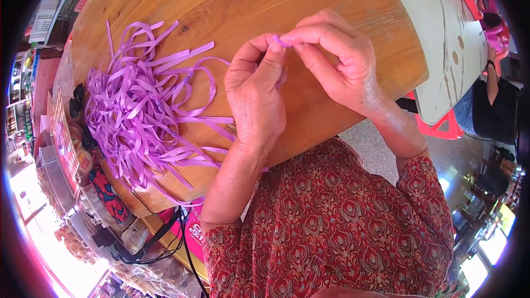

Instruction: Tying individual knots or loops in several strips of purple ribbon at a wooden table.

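Observation:
A short loop of purple ribbon is pinched between my two hands above the wooden table. My left hand grips it between thumb and forefinger, the other fingers curled in. From the right, my right hand pinches the same ribbon with thumb and index fingertip. A large tangled heap of purple ribbons lies on the table to the left of my left hand, several loose ends reaching toward my wrist. What lies inside my left palm is hidden.
The round wooden table fills the middle, with a pale marble-patterned table against its right side. A red plastic stool stands below that. Another person sits at the far right. Black cables hang by the table's lower left edge.

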`<action>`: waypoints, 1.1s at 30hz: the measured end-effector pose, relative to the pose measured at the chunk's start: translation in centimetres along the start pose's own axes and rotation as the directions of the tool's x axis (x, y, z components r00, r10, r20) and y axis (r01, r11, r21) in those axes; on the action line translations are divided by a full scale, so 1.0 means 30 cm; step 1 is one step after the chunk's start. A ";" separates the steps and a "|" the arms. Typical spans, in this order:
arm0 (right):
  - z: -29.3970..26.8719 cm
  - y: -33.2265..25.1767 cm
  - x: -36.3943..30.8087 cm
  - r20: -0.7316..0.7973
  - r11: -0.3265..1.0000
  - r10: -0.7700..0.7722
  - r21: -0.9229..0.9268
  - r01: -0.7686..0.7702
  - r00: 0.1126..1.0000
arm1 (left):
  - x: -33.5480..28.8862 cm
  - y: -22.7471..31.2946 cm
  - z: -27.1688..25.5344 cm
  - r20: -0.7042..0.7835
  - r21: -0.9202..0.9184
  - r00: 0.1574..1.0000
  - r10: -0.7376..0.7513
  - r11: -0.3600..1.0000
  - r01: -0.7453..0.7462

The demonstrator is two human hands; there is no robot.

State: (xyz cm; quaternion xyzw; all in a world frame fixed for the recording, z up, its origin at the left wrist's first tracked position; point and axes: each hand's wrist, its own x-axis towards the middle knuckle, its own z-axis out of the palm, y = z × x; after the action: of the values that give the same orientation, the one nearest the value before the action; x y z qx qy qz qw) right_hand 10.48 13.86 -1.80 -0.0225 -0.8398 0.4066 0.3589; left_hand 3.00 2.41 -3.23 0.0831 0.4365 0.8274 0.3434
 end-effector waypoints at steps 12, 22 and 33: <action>-0.068 0.042 0.043 0.190 0.907 -0.350 -0.176 0.383 0.917 | 0.005 0.020 -0.002 0.053 0.125 0.996 -0.072 0.990 0.065; -0.099 0.100 0.091 0.204 0.904 -0.395 -0.086 0.419 0.896 | 0.025 0.032 -0.009 0.128 0.071 0.967 -0.221 0.974 0.213; -0.084 0.041 0.043 0.121 0.988 -0.148 -0.025 0.152 0.981 | 0.015 0.027 0.012 0.052 0.146 0.998 -0.042 0.989 0.034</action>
State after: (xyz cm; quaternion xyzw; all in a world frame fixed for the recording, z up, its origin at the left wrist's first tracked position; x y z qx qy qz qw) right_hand 10.77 16.78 -0.87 0.0591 -0.8659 0.3645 0.3375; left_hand 2.42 2.63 -2.45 0.1221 0.4876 0.7841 0.3640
